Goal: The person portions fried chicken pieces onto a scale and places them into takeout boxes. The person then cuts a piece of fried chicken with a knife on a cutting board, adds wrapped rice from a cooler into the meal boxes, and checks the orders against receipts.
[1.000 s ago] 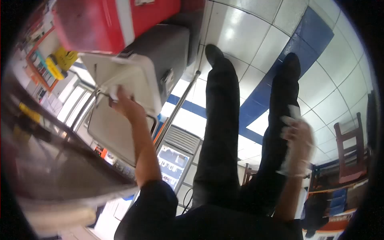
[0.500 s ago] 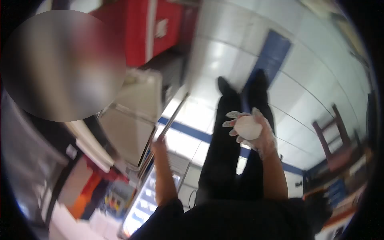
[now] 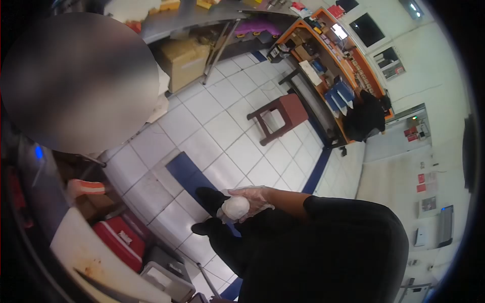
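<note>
In the clear plastic glove of my right hand (image 3: 256,198) rests a smooth white ball (image 3: 236,207), held low in front of my black trousers. The fingers curl around its sides and beneath it. I cannot make out whether the ball is dough or something else. Only a sliver of what seems to be my left hand (image 3: 218,300) shows at the bottom edge, by a metal leg (image 3: 208,279); its fingers are hidden.
A dark red stool (image 3: 290,115) stands on the tiled floor (image 3: 212,129). Ahead are a cardboard box (image 3: 186,63) under a metal counter and orange shelves (image 3: 348,60). A stained white board (image 3: 83,242) with a dark blade and a red box (image 3: 118,242) lie at lower left.
My view has swung to the right, bringing the stool and shelves to the middle. The white ball stays in my right hand. My left hand has dropped almost out of view.
</note>
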Motion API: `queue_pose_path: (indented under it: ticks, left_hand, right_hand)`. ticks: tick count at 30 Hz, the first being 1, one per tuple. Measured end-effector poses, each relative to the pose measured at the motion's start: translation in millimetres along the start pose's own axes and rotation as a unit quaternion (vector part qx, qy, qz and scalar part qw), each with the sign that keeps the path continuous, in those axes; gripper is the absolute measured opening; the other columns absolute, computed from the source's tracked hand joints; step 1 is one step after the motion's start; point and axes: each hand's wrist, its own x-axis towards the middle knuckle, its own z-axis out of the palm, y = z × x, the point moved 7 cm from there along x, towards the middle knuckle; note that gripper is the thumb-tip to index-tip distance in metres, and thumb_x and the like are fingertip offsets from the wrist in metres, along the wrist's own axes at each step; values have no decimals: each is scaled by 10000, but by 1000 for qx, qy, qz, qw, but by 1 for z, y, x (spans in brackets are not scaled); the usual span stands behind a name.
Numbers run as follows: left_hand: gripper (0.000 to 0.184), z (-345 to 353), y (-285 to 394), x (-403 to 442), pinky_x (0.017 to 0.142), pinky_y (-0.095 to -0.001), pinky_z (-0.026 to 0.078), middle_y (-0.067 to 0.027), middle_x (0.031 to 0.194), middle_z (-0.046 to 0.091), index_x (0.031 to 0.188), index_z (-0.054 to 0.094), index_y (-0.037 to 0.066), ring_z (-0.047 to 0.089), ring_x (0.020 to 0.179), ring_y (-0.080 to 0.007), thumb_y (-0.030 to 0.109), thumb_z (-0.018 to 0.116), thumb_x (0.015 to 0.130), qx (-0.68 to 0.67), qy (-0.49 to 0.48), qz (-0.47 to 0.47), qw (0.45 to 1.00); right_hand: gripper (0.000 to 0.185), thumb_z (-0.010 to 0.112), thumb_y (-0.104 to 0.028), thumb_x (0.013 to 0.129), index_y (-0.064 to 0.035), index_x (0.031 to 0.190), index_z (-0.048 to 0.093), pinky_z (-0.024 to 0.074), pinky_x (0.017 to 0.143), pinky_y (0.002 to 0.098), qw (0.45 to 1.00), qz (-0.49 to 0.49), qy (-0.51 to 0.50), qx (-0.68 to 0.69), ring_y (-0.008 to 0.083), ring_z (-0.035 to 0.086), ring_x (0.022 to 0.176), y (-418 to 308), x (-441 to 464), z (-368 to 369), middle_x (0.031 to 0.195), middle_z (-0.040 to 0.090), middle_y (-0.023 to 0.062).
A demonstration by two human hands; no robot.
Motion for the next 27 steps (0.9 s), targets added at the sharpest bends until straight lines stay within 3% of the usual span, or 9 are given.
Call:
queue_pose_path:
  ticks: [4,6,9,14,17,19,22,26,27]
  left_hand:
    - [508,-10,22,-14,897,-541,491,-157,1185,569,1360,495,69,579,1065,-311,360,598,956,12,-11,18,1000]
    - [505,-16,36,-20,885,-550,494,-155,1192,565,1354,499,73,575,1066,-315,360,603,951,-11,-1,25,1000]
    - [501,-2,67,-31,867,-563,498,-153,1202,559,1344,506,79,569,1068,-320,360,610,943,-49,15,37,998]
    - [493,54,129,-57,837,-585,505,-150,1220,548,1329,517,88,558,1071,-329,361,621,931,-50,12,70,996]
    - [488,104,163,-80,819,-599,509,-148,1231,541,1319,524,94,552,1073,-334,361,627,924,-36,-18,92,995]
    - [488,139,181,-102,792,-591,513,-148,1222,549,1323,519,104,566,1048,-335,357,632,922,-11,-38,92,995]
    - [495,180,194,-146,729,-555,523,-149,1185,578,1344,496,129,617,970,-332,347,639,923,66,-63,74,993]
    - [512,187,193,-220,645,-508,537,-151,1137,617,1371,465,162,684,866,-328,334,648,924,150,-45,50,986]
    - [518,197,195,-236,624,-496,540,-151,1124,627,1378,457,171,701,840,-327,330,650,925,155,-50,49,985]
  right_hand:
    - [571,488,-567,996,-88,1284,603,589,842,421,998,-8,-68,18,299,690,1010,-6,-5,26,1136,690,133]
    - [654,447,-568,1002,-105,1464,437,581,912,421,999,-38,-23,15,387,644,1104,-13,-2,30,1372,542,277]
    - [719,441,-608,988,-97,1490,378,626,748,391,991,-54,-120,-15,424,667,1035,-37,-2,56,1380,520,292]
    - [652,376,-580,1027,-52,1385,511,618,774,454,988,-124,-81,44,436,678,997,-97,8,57,1211,642,246]
    - [678,339,-590,1031,-40,1394,495,601,848,452,979,-171,-95,63,440,656,1053,-168,14,66,1268,609,260]
    - [587,461,-478,1033,-26,1407,473,569,928,456,970,-178,-151,71,414,644,1096,-233,30,66,1313,589,244]
    - [564,704,-144,894,-16,1393,476,566,916,437,944,-319,-76,-23,305,669,1076,-380,21,101,1297,612,198]
    - [647,784,-154,769,-35,1350,527,531,927,347,792,-471,96,-377,214,629,1082,-607,20,149,1222,630,114]
    - [664,801,-133,721,-57,1330,547,511,974,365,668,-513,197,-502,274,625,1112,-657,2,184,1237,631,135]
